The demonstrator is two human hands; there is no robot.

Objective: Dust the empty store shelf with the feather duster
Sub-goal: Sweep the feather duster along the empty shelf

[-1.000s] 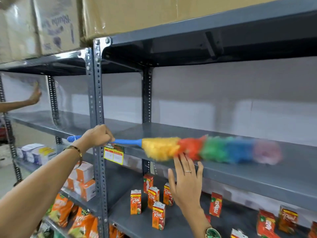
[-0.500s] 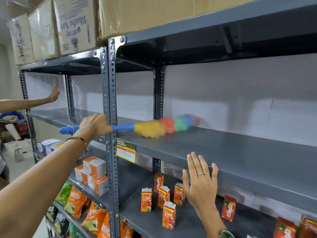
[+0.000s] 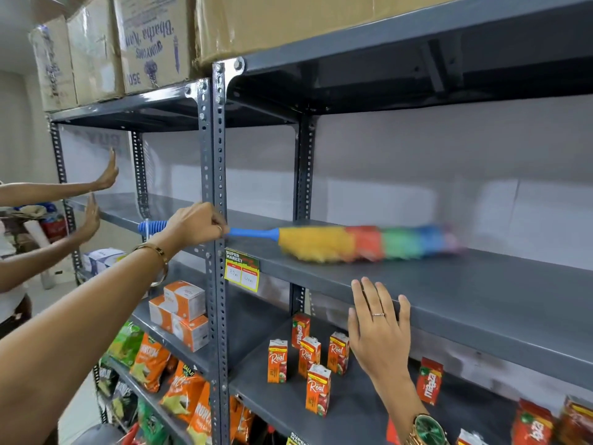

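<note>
A feather duster (image 3: 359, 243) with a blue handle and yellow, red, green, blue and pink bands lies across the empty grey shelf (image 3: 481, 293), its head blurred by motion. My left hand (image 3: 195, 224) is shut on the blue handle, just left of the perforated upright post (image 3: 218, 194). My right hand (image 3: 378, 329) is flat and open, fingers spread, resting against the shelf's front edge below the duster head.
Juice cartons (image 3: 308, 358) stand on the shelf below; orange boxes (image 3: 183, 309) and snack packets (image 3: 154, 361) fill the lower left bay. Cardboard boxes (image 3: 147, 40) sit on top. Another person's hands (image 3: 99, 200) reach at the far left. A price tag (image 3: 241, 270) hangs from the shelf's edge.
The duster head has swung from pointing toward the back of the shelf to lying rightward along it. My right hand stays against the shelf's edge. The view has shifted.
</note>
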